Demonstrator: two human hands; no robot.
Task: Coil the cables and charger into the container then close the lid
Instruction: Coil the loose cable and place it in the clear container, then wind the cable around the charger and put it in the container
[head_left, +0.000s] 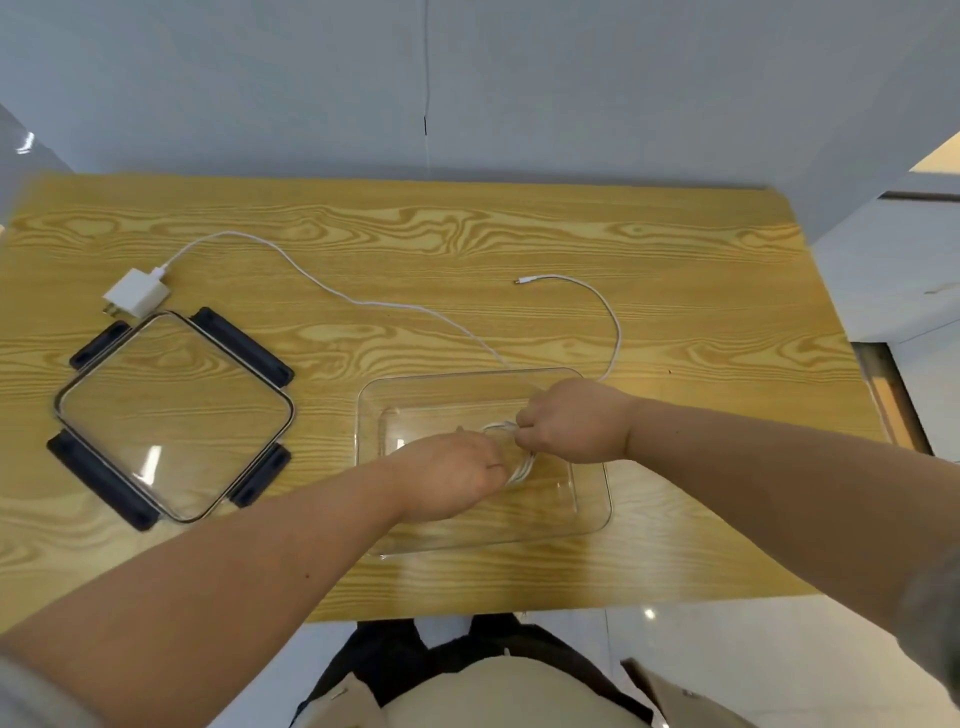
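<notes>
A clear container (592, 512) sits on the wooden table in front of me. Both hands are inside it. My left hand (449, 475) and my right hand (574, 421) each grip part of a small coil of white cable (522, 465) over the container's floor. From the coil, one strand of the white cable (363, 301) runs back left to a white charger (137, 293). Another strand loops right and ends in a free plug (522, 281). The clear lid (174, 415) with black clips lies flat at the left.
The wooden table (675, 270) reaches to a grey wall behind. The charger lies just beyond the lid's far corner. The table's right edge drops to a pale floor. My lap shows below the near edge.
</notes>
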